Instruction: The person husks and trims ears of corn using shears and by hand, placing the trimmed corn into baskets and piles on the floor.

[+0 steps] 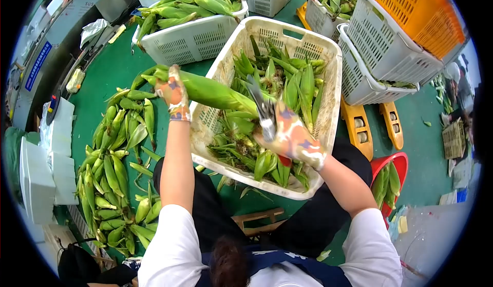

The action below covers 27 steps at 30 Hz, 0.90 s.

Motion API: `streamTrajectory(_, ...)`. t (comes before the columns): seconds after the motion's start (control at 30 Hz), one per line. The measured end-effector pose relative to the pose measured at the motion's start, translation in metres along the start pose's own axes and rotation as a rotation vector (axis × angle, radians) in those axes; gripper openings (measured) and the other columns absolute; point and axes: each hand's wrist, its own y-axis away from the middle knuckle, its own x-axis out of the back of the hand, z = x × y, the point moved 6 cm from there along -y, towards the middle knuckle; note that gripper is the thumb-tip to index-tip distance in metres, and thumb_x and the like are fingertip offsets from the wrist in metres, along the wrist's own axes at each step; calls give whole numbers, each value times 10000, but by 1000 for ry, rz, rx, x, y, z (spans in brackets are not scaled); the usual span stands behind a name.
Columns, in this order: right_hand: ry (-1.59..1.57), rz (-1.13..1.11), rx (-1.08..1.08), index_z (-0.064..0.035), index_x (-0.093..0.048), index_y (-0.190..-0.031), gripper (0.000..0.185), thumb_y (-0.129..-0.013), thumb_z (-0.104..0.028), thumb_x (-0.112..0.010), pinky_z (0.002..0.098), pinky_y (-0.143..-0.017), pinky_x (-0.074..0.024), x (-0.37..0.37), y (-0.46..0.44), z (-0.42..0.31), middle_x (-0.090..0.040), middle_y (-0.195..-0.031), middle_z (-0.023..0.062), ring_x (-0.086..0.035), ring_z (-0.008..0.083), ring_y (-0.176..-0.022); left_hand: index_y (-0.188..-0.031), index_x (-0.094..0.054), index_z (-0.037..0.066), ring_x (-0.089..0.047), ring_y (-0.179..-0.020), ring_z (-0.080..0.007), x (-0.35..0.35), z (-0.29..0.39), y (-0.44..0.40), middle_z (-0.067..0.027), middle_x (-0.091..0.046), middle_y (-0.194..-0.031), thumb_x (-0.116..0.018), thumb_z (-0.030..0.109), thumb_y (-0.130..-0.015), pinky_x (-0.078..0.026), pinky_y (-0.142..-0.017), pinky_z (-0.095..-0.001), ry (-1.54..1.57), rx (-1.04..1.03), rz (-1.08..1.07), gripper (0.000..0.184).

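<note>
My left hand (174, 94), in a camouflage-patterned glove, is closed around one end of a green ear of corn (215, 91) still in its husk. The ear lies level over the near-left part of a white crate (200, 133). My right hand (295, 135), gloved the same way, grips a metal-bladed cutting tool (264, 109) with a bit of red showing beneath the palm. Its blade meets the other end of the ear; whether it is a knife or shears, I cannot tell. Inside the crate are husk trimmings and cut corn ends (303, 86).
A long pile of corn ears (110, 169) covers the green floor on my left. A full white crate (179, 43) stands ahead. To the right are stacked crates (380, 40), a yellow pallet jack (357, 127) and a red bucket (403, 166) holding corn.
</note>
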Motion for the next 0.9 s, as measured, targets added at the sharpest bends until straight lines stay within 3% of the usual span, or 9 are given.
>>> streamTrajectory(0.03,125,227,59,103,-420,-973,564,-692,-337,-635,388,-708,-453,0,-6,-1,-509,-829,235,-524,364,-780,-856,-606,-31,-538,-648,-156,-11,-1,8,-69,-608,-787,-684,236,-738,-443,-591,-293,250,-59,-33,303)
streamTrajectory(0.17,230,103,67,94,-420,-937,461,-685,-248,-598,389,-640,-441,-48,-33,45,-501,-836,236,-531,342,-759,-907,-570,-11,-538,-706,-130,-34,30,33,-33,-598,-830,-641,166,-793,-436,-625,-268,326,49,-148,222)
streamTrajectory(0.3,198,366,213,130,-424,-1013,473,-704,-201,-564,398,-588,-443,-23,-32,31,-534,-781,252,-548,351,-676,-893,-547,12,-568,-692,-191,-30,1,35,-72,-575,-768,-653,228,-777,-471,-610,-304,695,564,-68,266)
streamTrajectory(0.4,-227,214,-93,61,-449,-1050,539,-657,-235,-671,365,-651,-464,5,-27,17,-580,-808,175,-565,301,-703,-901,-540,15,-567,-677,-210,-18,-7,35,-91,-564,-749,-624,283,-788,-481,-646,-326,701,610,-90,302)
streamTrajectory(0.53,-608,215,-54,4,-433,-1119,612,-620,-173,-739,322,-723,-445,3,-19,11,-548,-892,101,-510,193,-793,-874,-533,41,-564,-719,-212,12,-10,32,-77,-561,-812,-590,305,-807,-482,-653,-331,721,604,-166,278)
streamTrajectory(0.7,-319,297,173,-7,-431,-1090,564,-624,-170,-702,316,-652,-469,9,-11,-37,-562,-837,130,-567,228,-730,-967,-529,45,-572,-806,-224,58,-26,59,-79,-577,-859,-551,358,-826,-471,-728,-334,637,765,-113,344)
streamTrajectory(0.77,-278,304,-18,-12,-427,-1102,572,-623,-172,-695,331,-621,-478,6,-7,-37,-577,-790,124,-580,257,-689,-1122,-505,16,-539,-965,-193,87,-11,55,-105,-560,-1065,-477,329,-860,-469,-775,-322,239,447,-44,409)
streamTrajectory(0.83,-310,441,-220,-16,-476,-885,287,-685,-160,-624,329,-509,-447,3,-6,-28,-574,-707,111,-546,216,-559,-1144,-498,7,-541,-1000,-193,100,-29,55,-120,-540,-1147,-456,293,-870,-480,-781,-291,1332,450,50,398)
streamTrajectory(0.9,-972,493,-413,-13,-490,-843,244,-680,-119,-637,308,-478,-416,-52,-12,10,-563,-697,65,-508,171,-539,-1146,-478,-10,-535,-1010,-184,107,51,84,-110,-520,-1164,-432,245,-876,-466,-815,-291,264,-186,-104,374)
